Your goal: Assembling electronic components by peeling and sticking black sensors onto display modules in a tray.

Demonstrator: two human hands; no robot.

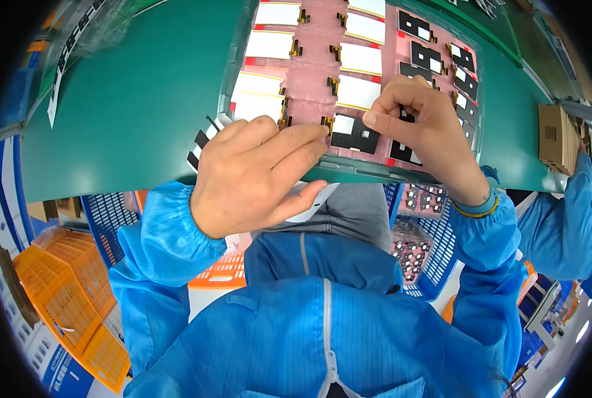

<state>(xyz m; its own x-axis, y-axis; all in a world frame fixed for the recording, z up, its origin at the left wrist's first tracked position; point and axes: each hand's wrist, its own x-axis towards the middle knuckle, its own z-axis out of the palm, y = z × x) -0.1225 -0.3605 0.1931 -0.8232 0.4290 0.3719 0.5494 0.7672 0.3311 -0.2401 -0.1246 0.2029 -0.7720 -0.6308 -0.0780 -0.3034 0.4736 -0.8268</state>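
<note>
My left hand (259,172) reaches over the near edge of a clear tray (302,99) lined in pink. Its fingers are stretched out, and the fingertips rest by the small gold-and-black connector of a flat white part. On that part lies a black cut-out sticker (354,140) with a white square showing through. My right hand (422,123) pinches at the sticker's upper right corner, thumb against forefinger; the fingertips partly cover the grip. Several white panels (359,60) with connectors fill the tray's left and middle columns. Beside my left wrist is a black-and-white strip (200,146), partly hidden.
Black-covered parts (465,86) lie at the tray's right. Another patterned strip (70,60) and clear film lie on the green table (123,119) at left. Below are orange crates (70,292) and a blue basket (435,265). A co-worker's blue sleeve (561,232) and cardboard (555,139) are at right.
</note>
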